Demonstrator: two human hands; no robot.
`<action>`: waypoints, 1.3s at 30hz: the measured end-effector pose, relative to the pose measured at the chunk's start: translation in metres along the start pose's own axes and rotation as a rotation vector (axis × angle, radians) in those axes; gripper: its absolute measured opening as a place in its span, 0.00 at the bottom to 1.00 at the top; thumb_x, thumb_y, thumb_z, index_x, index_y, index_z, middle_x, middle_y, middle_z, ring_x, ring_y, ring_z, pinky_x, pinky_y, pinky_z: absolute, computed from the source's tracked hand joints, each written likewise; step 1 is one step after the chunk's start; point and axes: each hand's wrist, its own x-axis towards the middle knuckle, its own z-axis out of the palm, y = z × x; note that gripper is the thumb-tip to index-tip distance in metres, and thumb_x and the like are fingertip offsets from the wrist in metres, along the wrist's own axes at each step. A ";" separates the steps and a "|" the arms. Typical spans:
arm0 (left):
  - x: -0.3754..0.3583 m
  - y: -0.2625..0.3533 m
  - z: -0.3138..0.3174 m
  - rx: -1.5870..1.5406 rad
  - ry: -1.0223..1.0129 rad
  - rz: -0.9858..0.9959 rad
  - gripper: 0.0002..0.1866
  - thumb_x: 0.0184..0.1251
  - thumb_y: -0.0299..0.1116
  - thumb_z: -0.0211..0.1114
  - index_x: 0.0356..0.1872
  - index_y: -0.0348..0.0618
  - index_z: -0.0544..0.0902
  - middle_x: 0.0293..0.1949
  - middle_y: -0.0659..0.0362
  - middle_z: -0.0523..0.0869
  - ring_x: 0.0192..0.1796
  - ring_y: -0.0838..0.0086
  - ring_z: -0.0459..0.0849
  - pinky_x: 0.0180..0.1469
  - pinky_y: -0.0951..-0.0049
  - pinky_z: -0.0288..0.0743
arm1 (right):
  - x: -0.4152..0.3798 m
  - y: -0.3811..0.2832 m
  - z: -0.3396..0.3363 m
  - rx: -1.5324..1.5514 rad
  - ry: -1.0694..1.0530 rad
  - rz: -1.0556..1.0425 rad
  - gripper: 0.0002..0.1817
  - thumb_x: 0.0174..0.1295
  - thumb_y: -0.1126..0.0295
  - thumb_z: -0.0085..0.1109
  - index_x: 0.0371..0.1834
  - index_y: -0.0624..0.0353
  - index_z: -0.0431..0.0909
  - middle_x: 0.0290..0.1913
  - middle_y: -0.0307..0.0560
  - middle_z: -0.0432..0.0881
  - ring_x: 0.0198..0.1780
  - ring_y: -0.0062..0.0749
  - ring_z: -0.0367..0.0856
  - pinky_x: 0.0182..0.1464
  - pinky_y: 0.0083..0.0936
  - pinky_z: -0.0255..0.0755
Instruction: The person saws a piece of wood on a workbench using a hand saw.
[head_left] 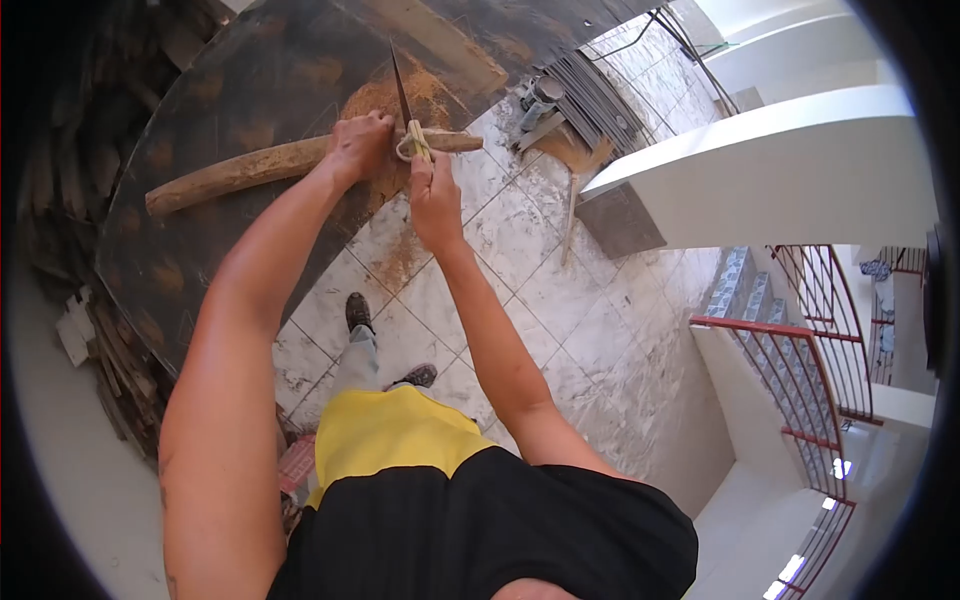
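Observation:
A long, slightly curved piece of wood lies across a dark work table, its right end reaching out past the edge. My left hand is closed over the wood near that end and presses it against the table top. In my right hand is the pale handle of a handsaw. Its narrow, tapering blade points away from me over the table and crosses the wood just right of my left hand. Where the teeth meet the wood cannot be made out. Sawdust is heaped around the blade.
A thick board lies at the table's far side. Stacked wood scraps line the left wall. On the dusty tiled floor stand a can and a bundle of dark rods. A red stair railing is at right.

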 end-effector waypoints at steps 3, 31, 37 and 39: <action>0.005 -0.005 -0.002 -0.011 -0.012 0.026 0.26 0.50 0.51 0.76 0.46 0.45 0.83 0.51 0.53 0.87 0.54 0.52 0.88 0.52 0.52 0.82 | -0.003 0.003 0.009 -0.021 0.069 -0.012 0.19 0.79 0.57 0.50 0.62 0.59 0.74 0.31 0.52 0.82 0.31 0.36 0.80 0.39 0.34 0.75; 0.011 -0.002 -0.012 -0.022 -0.071 -0.021 0.27 0.51 0.49 0.75 0.48 0.42 0.83 0.53 0.53 0.86 0.58 0.57 0.86 0.58 0.56 0.81 | -0.165 -0.030 -0.089 -0.096 -0.065 0.305 0.18 0.80 0.58 0.47 0.57 0.60 0.79 0.33 0.45 0.80 0.32 0.24 0.74 0.37 0.28 0.71; 0.011 -0.005 -0.010 -0.070 -0.089 -0.033 0.26 0.51 0.48 0.74 0.48 0.43 0.83 0.54 0.52 0.86 0.58 0.57 0.86 0.58 0.57 0.81 | 0.017 -0.013 -0.002 -0.071 -0.039 0.068 0.21 0.79 0.52 0.44 0.51 0.62 0.75 0.34 0.61 0.79 0.36 0.55 0.78 0.41 0.43 0.72; 0.012 -0.005 -0.009 -0.049 -0.082 -0.033 0.26 0.51 0.48 0.74 0.48 0.43 0.83 0.54 0.52 0.86 0.58 0.57 0.86 0.58 0.57 0.81 | -0.006 -0.019 -0.015 -0.079 -0.061 0.073 0.21 0.79 0.53 0.45 0.52 0.62 0.74 0.36 0.65 0.80 0.40 0.63 0.79 0.43 0.48 0.72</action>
